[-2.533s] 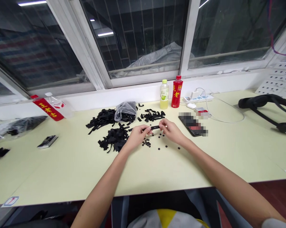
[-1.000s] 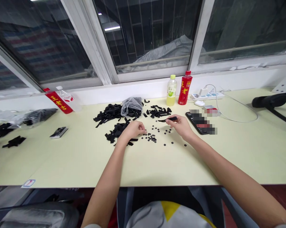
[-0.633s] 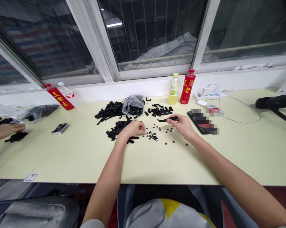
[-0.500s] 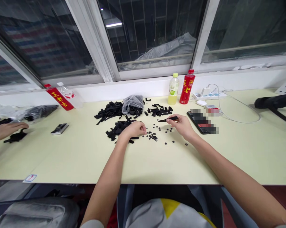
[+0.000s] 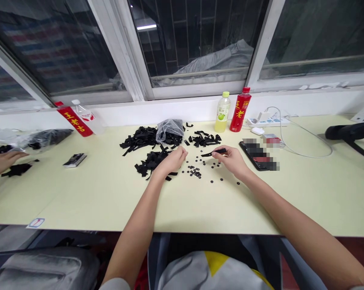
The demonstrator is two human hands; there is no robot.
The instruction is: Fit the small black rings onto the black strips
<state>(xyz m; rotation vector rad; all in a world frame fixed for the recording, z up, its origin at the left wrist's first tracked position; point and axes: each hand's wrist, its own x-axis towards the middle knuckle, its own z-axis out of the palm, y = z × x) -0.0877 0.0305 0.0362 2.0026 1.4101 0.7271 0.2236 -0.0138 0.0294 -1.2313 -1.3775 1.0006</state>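
My right hand (image 5: 232, 161) pinches a thin black strip (image 5: 215, 152) that sticks out to the left over the table. My left hand (image 5: 175, 159) is closed, thumb and fingers pressed together; whatever lies between the fingertips is too small to make out. Between and below the hands, several small black ring-shaped discs (image 5: 195, 172) are scattered, most of them bunched in one cluster. Left of my left hand, and partly behind it, is a heap of black strips (image 5: 150, 162). Farther back lies a larger heap of strips (image 5: 138, 139) beside a clear plastic bag (image 5: 170, 131).
More strips (image 5: 205, 139) lie behind the discs. A phone (image 5: 254, 155) is right of my right hand. Bottles (image 5: 222, 112) and a power strip (image 5: 268, 121) line the window wall. At far left, another person's hand (image 5: 3, 163) works by a black pile (image 5: 17, 169).
My left hand has lifted away from the discs, slightly up and back, with its fingers still pinched. My right hand keeps hold of the strip, nearly unmoved. The other person's hand has shifted left.
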